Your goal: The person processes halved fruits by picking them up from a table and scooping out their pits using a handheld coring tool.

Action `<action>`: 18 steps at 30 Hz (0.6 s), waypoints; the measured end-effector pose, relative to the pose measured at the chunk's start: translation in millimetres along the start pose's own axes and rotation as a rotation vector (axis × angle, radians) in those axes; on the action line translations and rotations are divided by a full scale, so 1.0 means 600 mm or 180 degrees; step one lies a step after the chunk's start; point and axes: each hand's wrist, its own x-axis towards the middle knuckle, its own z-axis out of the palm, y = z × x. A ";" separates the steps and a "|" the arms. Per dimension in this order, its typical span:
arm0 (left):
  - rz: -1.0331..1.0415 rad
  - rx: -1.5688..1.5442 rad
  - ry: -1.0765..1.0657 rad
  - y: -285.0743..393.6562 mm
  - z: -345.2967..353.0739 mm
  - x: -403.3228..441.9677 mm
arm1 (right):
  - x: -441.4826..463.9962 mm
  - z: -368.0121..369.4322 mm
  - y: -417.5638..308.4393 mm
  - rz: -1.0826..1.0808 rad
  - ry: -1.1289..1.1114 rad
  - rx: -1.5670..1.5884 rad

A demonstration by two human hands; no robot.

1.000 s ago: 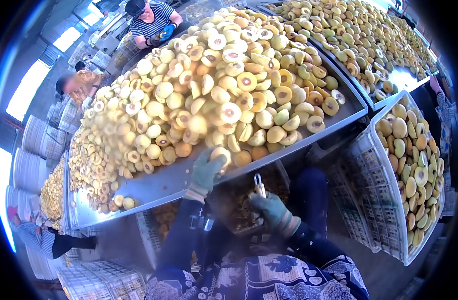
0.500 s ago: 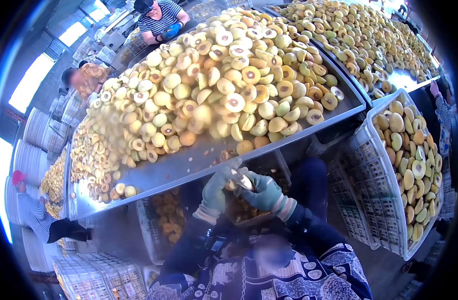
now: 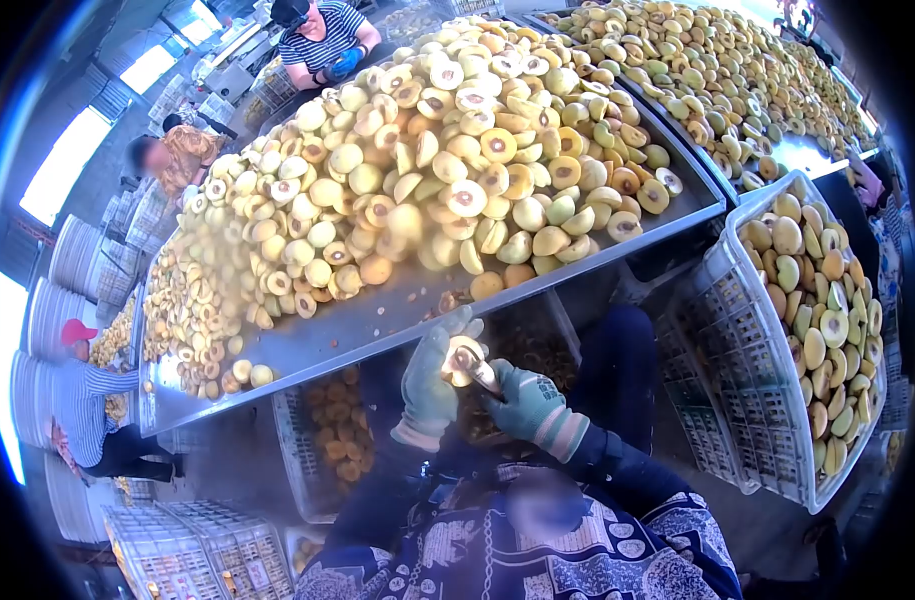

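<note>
Gloved in pale green, my left hand (image 3: 430,385) holds a halved fruit (image 3: 461,360), its cut face with a brownish centre turned up. My right hand (image 3: 533,405), also gloved, is wrapped round a metal tool (image 3: 485,377) whose end meets the fruit. Both hands are just off the near edge of a metal table (image 3: 367,320), which bears a large heap of halved yellow fruit (image 3: 407,180). Beneath the hands, partly hidden, sits a crate with fruit pieces.
A white crate (image 3: 767,330) full of fruit halves stands at right, with a second fruit-laden table (image 3: 802,158) behind it. Co-workers (image 3: 322,45) are at the far side and left. More crates (image 3: 197,550) stand lower left, and one holding fruit (image 3: 302,450) is under the table.
A second ago my left hand was at the table edge on a fruit; it came back to my right hand's tool. Since then the fruit's cut face has come into view.
</note>
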 end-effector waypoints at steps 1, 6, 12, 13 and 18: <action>-0.0021 0.0008 0.0118 -0.001 0.006 0.000 | 0.000 0.004 0.001 -0.0027 0.0070 -0.0034; -0.0028 -0.0415 0.0560 -0.004 0.025 -0.007 | -0.008 0.018 -0.001 -0.0174 0.0212 -0.0156; -0.0166 -0.0254 0.0839 -0.010 0.029 -0.009 | -0.012 0.020 -0.005 0.0132 -0.0184 0.0434; -0.0200 -0.0230 0.0877 -0.008 0.031 -0.010 | -0.012 0.019 -0.004 0.0138 -0.0275 0.0450; -0.0512 -0.0262 0.0618 -0.008 0.010 -0.010 | -0.012 -0.007 -0.024 0.0214 -0.0694 0.0190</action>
